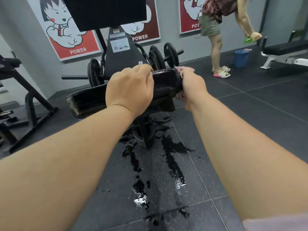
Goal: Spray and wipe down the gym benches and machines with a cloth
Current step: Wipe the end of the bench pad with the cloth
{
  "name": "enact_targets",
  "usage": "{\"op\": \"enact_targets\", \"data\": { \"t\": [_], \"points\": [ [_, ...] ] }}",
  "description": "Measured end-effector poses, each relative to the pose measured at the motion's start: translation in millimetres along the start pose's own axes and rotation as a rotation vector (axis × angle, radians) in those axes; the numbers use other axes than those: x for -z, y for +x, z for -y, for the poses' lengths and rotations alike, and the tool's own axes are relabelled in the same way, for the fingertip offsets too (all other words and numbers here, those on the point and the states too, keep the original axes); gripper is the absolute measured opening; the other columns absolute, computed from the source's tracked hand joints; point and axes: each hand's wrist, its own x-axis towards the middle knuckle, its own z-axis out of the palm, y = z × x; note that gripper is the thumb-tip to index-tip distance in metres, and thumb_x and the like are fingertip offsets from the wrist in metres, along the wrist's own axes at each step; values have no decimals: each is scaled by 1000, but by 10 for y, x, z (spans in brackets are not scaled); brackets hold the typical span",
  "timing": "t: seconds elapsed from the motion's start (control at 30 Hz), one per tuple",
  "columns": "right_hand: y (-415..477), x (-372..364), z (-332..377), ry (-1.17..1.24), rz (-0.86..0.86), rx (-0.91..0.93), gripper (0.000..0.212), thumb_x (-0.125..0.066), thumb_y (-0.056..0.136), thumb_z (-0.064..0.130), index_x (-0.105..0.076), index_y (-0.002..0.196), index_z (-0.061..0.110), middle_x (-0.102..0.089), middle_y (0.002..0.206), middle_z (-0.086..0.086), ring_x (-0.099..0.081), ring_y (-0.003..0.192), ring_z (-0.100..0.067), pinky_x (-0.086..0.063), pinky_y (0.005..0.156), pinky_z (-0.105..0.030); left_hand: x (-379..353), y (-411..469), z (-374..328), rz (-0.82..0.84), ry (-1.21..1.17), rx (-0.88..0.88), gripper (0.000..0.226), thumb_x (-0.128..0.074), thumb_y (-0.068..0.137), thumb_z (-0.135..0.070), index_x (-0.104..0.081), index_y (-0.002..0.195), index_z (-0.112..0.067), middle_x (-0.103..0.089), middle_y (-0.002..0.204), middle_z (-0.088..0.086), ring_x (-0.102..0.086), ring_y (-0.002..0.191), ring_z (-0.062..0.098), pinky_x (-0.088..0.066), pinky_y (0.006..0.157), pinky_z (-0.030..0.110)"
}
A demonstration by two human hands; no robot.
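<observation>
Head cam, frame ctr: left hand (131, 89) on glossy black pad (165, 80), fingers curled over far edge, gripping. Right hand (191, 85) at pad's rt end, fingers clenched round pink cloth (185, 69), pressed vs pad.

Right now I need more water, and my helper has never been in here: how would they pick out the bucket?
Look to the far right of the room, where a white-framed bench stands. Just left of it, beside the sandalled feet of the other person, the bucket sits on the dark floor. It is the only bright blue thing there.
</observation>
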Motion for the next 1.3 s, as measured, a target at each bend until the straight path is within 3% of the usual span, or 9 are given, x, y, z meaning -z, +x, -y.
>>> {"op": "enact_targets", "data": {
  "t": [0.2, 0.3, 0.43, 0.6, 0.7, 0.83, 1.03, 1.2, 1.3],
  "points": [
    [-468, 150, -265, 97, -30, 186, 38, -51, 92, 10, -59, 58, 26, -52, 51, 14, -43, 51, -9, -40, 55, -22, -18, -9, -28, -14, 46, -7, 37, -31, 99, -29, -63, 100, -12, -68, 83, 3, -58, 71, 30, -38, 60, 36],
    [-403, 282, -199, 7, 23, 275, 25, -51, 93, 13, -68, 77, 23, -56, 55, 15, -47, 50, -5, -43, 52, -21, -22, -20, -20, -29, 41, -15, 37, -32, 98, -28, -64, 102, -12, -68, 85, 3, -58, 72, 31, -40, 62, 37],
    [92, 206, -68, 80, 20, 10, 11, -48, 94, 10, -57, 92, 15, -50, 64, 3, -45, 49, -9, -41, 44, -19, -23, -12, -23, -47, 31, -18, 35, -34, 98, -27, -66, 103, -12, -69, 83, 3, -59, 71, 31, -40, 62, 36],
    [54, -1, -142, 176, 26, -70, 19, -49, 95, 15, -66, 100, 21, -68, 90, 0, -59, 79, -17, -47, 67, -29, -44, -31, -20, -79, 54, -19, 31, -39, 96, -26, -67, 100, -13, -68, 80, 0, -59, 68, 28, -40, 62, 33],
    [-220, 7, -171, 279, 19, 67, 28, -48, 94, 13, -71, 105, 24, -72, 109, 4, -64, 96, -14, -51, 83, -31, -47, -15, -26, -55, 63, -8, 31, -38, 97, -25, -67, 100, -13, -67, 80, 0, -58, 68, 27, -41, 61, 34],
    [-493, 95, -164, 161, 58, 216, 22, -49, 99, 19, -68, 91, 27, -59, 72, 15, -49, 63, -2, -45, 58, -21, -31, -35, -20, -45, 53, -12, 32, -40, 97, -25, -68, 105, -14, -69, 84, 0, -61, 72, 28, -42, 64, 34],
    [-46, 57, 115, 163, 83, -1, 22, -46, 98, 17, -57, 80, 22, -54, 61, 10, -49, 48, -3, -39, 51, -21, -40, -33, 0, -48, 50, -21, 33, -37, 97, -26, -67, 101, -13, -69, 82, 1, -60, 71, 29, -41, 62, 36],
    [-236, -46, -52, 121, 5, 32, 18, -54, 95, 25, -69, 104, 26, -69, 98, 9, -63, 86, -11, -52, 82, -31, -65, -16, 14, -47, 51, -38, 33, -37, 97, -25, -66, 95, -10, -67, 78, 4, -58, 67, 31, -39, 59, 37],
    [-503, 36, -96, 128, 17, 126, 30, -49, 98, 14, -71, 113, 29, -67, 105, 13, -55, 74, 0, -51, 77, -24, -46, -19, 6, -45, 43, -44, 32, -38, 96, -24, -67, 94, -10, -67, 77, 3, -58, 66, 29, -39, 59, 35]
  ]
}}
